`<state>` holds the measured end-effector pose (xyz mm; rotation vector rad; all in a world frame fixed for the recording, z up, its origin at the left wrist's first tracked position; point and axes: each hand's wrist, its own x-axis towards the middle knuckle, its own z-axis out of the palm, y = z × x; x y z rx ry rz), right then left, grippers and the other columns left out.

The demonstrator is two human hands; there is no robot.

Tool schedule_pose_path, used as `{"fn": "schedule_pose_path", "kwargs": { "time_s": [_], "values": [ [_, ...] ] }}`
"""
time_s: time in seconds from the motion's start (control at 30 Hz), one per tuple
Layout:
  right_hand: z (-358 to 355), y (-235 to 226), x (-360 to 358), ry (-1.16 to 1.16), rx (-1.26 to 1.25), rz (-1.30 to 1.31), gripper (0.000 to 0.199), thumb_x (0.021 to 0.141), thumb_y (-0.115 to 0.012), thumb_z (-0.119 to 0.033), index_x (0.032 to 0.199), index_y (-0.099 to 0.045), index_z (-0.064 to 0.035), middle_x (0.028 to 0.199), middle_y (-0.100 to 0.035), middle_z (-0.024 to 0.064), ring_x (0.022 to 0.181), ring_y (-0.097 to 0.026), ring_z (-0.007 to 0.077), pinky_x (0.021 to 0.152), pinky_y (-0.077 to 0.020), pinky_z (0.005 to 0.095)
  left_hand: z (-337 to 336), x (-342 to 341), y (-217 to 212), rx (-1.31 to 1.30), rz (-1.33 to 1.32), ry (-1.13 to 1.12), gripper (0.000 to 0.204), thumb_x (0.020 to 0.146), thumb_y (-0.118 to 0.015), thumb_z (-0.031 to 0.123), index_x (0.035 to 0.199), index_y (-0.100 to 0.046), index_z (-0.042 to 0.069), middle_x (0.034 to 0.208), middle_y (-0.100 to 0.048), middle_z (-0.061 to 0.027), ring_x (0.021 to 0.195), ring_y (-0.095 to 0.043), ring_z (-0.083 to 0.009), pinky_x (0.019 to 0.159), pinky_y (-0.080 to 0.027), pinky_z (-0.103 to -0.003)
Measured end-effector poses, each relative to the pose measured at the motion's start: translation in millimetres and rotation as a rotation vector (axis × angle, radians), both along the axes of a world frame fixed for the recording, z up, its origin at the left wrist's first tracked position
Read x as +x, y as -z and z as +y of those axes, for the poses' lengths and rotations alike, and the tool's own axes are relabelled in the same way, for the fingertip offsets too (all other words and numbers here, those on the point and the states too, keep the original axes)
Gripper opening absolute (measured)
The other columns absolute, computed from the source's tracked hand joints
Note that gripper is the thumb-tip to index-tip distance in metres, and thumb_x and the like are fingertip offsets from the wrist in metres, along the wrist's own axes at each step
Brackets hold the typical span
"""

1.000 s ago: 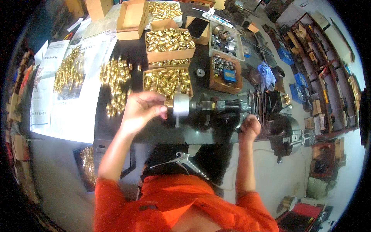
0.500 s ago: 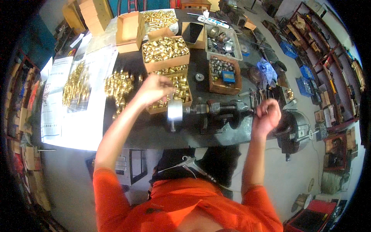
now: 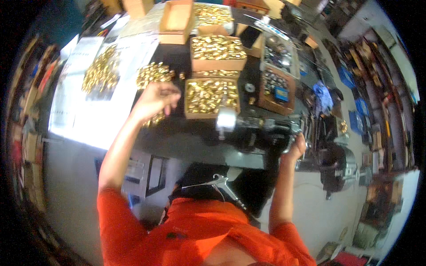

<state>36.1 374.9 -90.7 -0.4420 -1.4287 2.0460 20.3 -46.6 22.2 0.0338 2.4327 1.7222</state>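
Overlapping the loose brass fittings [image 3: 153, 73]: left hand [image 3: 158, 100], fingers bent
Printed sheets [image 3: 67, 101]: left of these, bearing another brass heap [image 3: 101, 73]
Fixture end: right hand [image 3: 296, 147], at the right of the dark bench fixture [image 3: 279, 126], well apart from the left
Grip: blurred — cannot tell whether either hand is closed
Silver cylinder [image 3: 226, 120]: fixture's left end, in front of the brass-filled box [image 3: 206, 116]

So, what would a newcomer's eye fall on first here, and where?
Probably the brass-coloured fittings, heaped in open cardboard boxes at the upper middle and loose to their left, some on bright newspaper. Next, the vivid orange shirt along the lower edge. Then the left hand by a loose heap, and the right hand at the right end of the dark fixture.
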Motion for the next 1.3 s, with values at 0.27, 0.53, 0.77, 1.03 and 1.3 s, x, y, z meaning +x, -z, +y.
{"fn": "schedule_pose_path", "kwargs": {
  "time_s": [0.27,0.53,0.77,1.03,1.3],
  "values": [
    [-7,-16,19,-0.087,-0.074,0.002,0.013,0.078,-0.047,-0.012,0.073,-0.054,-0.0029,0.067,-0.050,0.0029,0.055,-0.046,0.0119,0.047,-0.0358,0.0218,-17,33,16,-0.371,0.132,0.030,0.015,0.076,-0.061,0.011,0.086,-0.062,-0.001,0.066,-0.060,-0.0117,0.053,-0.056,-0.0149,0.051,-0.044,-0.028],
    [-3,-23,38,-0.125,-0.105,0.017,0.016,0.077,-0.043,-0.012,0.068,-0.051,-0.0013,0.058,-0.041,0.0017,0.044,-0.032,0.0081,0.038,-0.0243,0.0200,108,-79,0,-0.488,0.619,0.375,0.017,0.074,-0.061,0.014,0.084,-0.063,0.001,0.081,-0.062,-0.0170,0.076,-0.061,-0.0305,0.069,-0.047,-0.036],
    [-3,-21,40,-0.140,-0.133,0.035,0.016,0.075,-0.044,-0.013,0.069,-0.051,0.0001,0.057,-0.041,0.0027,0.043,-0.032,0.0089,0.037,-0.0243,0.0207,186,-140,42,-0.714,0.633,0.583,0.021,0.070,-0.061,0.018,0.084,-0.063,0.003,0.077,-0.061,-0.0177,0.077,-0.059,-0.0344,0.069,-0.047,-0.043],
    [-9,-28,39,-0.109,-0.076,-0.030,0.018,0.070,-0.043,-0.015,0.071,-0.051,0.0009,0.056,-0.040,0.0023,0.043,-0.032,0.0094,0.038,-0.0257,0.0204,208,-152,67,-0.887,0.594,0.619,0.017,0.068,-0.059,0.015,0.076,-0.061,0.000,0.076,-0.061,-0.0192,0.076,-0.059,-0.0354,0.069,-0.048,-0.045],
    [-4,-17,39,-0.087,-0.173,0.025,0.015,0.071,-0.040,-0.008,0.074,-0.052,0.0009,0.058,-0.040,0.0014,0.044,-0.031,0.0082,0.039,-0.0253,0.0203,143,-103,11,-0.399,0.512,0.341,0.022,0.073,-0.064,0.017,0.089,-0.063,0.001,0.076,-0.062,-0.0161,0.069,-0.061,-0.0260,0.065,-0.046,-0.036]
  ]
}}
